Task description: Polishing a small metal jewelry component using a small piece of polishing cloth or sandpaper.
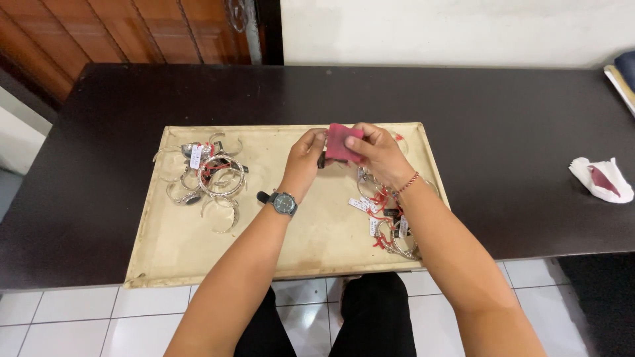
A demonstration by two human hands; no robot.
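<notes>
Over the back half of a cream tray [304, 244], my two hands meet. My right hand [379, 153] pinches a small dark-red cloth [340, 142]. My left hand [305, 157], with a dark watch on its wrist, holds a small dark piece of jewellery [321, 158] against the cloth; most of that piece is hidden by my fingers. A pile of silver bangles [208, 177] with white tags lies on the tray's left part. Another heap of silver bangles [387, 215] with red strings and tags lies under my right forearm.
The tray rests on a dark table [503, 125] and overhangs its near edge. A crumpled white tissue with a red cloth [600, 178] lies at the table's right. Books stick in at the far right edge [622, 76]. White floor tiles and my dark trousers show below.
</notes>
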